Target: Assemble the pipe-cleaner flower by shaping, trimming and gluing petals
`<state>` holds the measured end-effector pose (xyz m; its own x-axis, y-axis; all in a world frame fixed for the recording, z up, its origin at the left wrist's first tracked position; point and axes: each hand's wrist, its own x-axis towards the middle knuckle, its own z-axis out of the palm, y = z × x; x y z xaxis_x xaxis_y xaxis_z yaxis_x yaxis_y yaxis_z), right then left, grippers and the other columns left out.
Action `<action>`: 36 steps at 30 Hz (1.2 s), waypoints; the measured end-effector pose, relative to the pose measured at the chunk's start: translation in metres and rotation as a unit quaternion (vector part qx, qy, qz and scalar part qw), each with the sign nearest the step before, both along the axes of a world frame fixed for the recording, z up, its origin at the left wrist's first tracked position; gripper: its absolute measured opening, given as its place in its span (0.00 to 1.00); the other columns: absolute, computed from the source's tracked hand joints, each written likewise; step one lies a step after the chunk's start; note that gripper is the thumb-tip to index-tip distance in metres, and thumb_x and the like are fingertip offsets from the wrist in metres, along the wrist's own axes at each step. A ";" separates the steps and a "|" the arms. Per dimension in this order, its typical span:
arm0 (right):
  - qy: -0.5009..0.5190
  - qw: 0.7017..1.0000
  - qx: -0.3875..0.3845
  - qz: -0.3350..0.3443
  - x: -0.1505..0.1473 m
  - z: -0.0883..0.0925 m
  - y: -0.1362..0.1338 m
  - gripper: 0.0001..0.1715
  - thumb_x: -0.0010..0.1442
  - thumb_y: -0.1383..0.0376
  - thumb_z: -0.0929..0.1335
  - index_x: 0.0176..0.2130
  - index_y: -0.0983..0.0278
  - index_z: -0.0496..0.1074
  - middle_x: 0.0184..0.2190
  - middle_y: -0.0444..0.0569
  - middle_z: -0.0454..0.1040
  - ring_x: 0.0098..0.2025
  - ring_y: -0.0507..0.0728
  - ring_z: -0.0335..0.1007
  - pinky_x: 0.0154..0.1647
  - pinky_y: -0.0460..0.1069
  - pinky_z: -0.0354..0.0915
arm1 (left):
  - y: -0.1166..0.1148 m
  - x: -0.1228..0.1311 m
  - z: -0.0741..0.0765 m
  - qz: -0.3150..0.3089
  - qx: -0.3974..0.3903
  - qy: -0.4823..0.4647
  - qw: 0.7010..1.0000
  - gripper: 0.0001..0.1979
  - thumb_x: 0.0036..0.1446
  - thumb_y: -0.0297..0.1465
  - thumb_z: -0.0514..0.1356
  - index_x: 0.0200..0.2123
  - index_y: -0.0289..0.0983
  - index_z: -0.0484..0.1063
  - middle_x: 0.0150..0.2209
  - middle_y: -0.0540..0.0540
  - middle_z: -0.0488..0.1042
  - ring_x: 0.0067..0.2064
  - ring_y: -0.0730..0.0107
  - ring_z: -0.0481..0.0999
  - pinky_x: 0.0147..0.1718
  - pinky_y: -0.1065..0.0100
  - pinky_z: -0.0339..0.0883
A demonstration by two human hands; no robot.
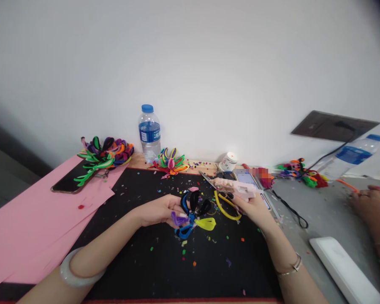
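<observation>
A pipe-cleaner flower (192,217) with blue, black, purple and yellow-green looped petals is held by its left side in my left hand (164,211), fingers closed round it. My right hand (253,210) is closed on the grip of a pale pink hot glue gun (234,187), whose nozzle points left above the mat. A pair of scissors lies under and beside the glue gun, with yellow handles (223,207) just left of my right hand and its blades partly hidden. Coloured scraps (194,263) are scattered over the black mat (139,266).
Pipe-cleaner flowers (109,154) rest over a phone (69,181) on pink paper (25,219). A water bottle (150,135), another colourful flower (171,161) and a paper cup (228,161) line the wall. At right are a white bar (345,268) and another person's hand (369,207).
</observation>
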<state>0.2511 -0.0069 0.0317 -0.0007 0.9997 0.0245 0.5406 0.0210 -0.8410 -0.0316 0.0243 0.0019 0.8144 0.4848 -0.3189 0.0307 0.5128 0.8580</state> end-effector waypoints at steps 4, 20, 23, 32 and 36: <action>-0.042 0.993 0.071 -0.081 0.008 0.009 -0.001 0.17 0.48 0.61 0.66 0.38 0.68 0.70 0.27 0.48 0.72 0.29 0.55 0.64 0.28 0.47 0.61 | 0.000 0.000 0.002 0.005 0.009 0.003 1.000 0.12 0.44 0.29 0.64 0.34 0.32 0.71 0.25 0.49 0.73 0.23 0.78 0.70 0.26 0.75 0.65; -0.289 0.919 0.124 -0.238 0.075 0.002 -0.034 0.19 0.50 0.57 0.63 0.40 0.64 0.69 0.28 0.48 0.74 0.30 0.56 0.69 0.28 0.45 0.59 | -0.007 -0.016 0.016 0.056 0.034 0.034 0.997 0.16 0.44 0.34 0.64 0.38 0.33 0.69 0.30 0.44 0.75 0.26 0.74 0.70 0.26 0.74 0.59; -0.260 0.912 0.167 -0.271 0.078 0.000 -0.042 0.20 0.50 0.58 0.62 0.41 0.65 0.68 0.31 0.49 0.73 0.31 0.57 0.67 0.30 0.46 0.60 | -0.008 -0.019 0.017 0.059 0.034 0.033 0.997 0.14 0.45 0.32 0.64 0.36 0.32 0.70 0.29 0.44 0.75 0.25 0.76 0.68 0.25 0.75 0.57; -0.339 0.849 0.186 -0.359 0.085 0.000 -0.052 0.17 0.53 0.59 0.58 0.38 0.67 0.65 0.29 0.53 0.67 0.31 0.60 0.63 0.30 0.50 0.58 | -0.009 -0.019 0.016 0.078 0.028 0.026 0.996 0.13 0.44 0.32 0.64 0.33 0.32 0.69 0.26 0.46 0.73 0.23 0.78 0.63 0.23 0.75 0.53; -0.407 0.809 0.139 -0.401 0.098 0.004 -0.051 0.20 0.51 0.57 0.59 0.38 0.68 0.65 0.27 0.56 0.67 0.32 0.64 0.63 0.29 0.53 0.58 | -0.009 -0.021 0.017 0.082 0.029 0.008 0.996 0.13 0.45 0.32 0.64 0.35 0.31 0.69 0.23 0.50 0.69 0.22 0.81 0.59 0.22 0.76 0.48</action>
<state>0.3491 -0.0576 0.0353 0.5162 0.6418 0.5671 0.8463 -0.4842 -0.2223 -0.0522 0.0151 0.0187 0.7176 0.6295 -0.2979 -0.0364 0.4611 0.8866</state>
